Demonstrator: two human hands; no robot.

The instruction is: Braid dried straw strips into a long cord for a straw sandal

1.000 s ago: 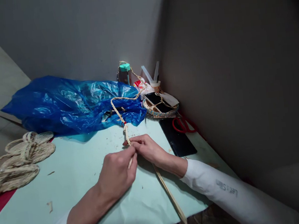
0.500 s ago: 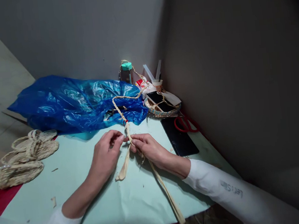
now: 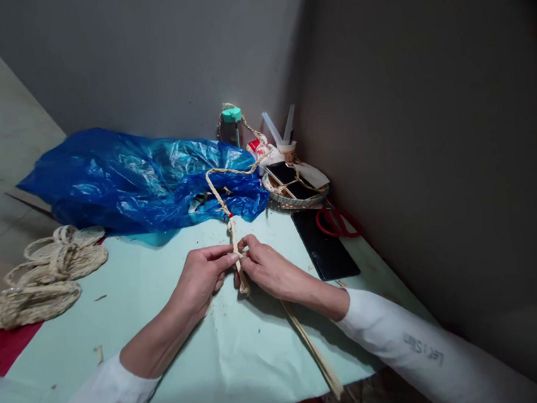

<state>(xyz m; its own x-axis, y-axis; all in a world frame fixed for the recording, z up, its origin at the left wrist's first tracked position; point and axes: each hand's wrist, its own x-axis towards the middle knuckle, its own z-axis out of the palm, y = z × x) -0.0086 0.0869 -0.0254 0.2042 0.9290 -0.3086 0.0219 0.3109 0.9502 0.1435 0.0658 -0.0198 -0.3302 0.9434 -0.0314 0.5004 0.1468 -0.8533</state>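
My left hand and my right hand meet over the pale green table sheet, both pinching the loose end of a braided straw cord. That cord runs up from my fingers, past a red mark, and loops back across the blue plastic bag toward the corner. Flat straw strips trail from under my right hand toward the table's near edge. Both hands have their fingers closed on the straw.
Coils of woven straw braid lie at the left. In the far corner stand a bottle with a green cap, a small round basket holding a phone, red scissors and a black tablet. Dark walls close in behind and at the right.
My left hand has let the hanging strip go slack, then come back to the cord; both hands now pinch it together, slightly farther from me than a second ago.
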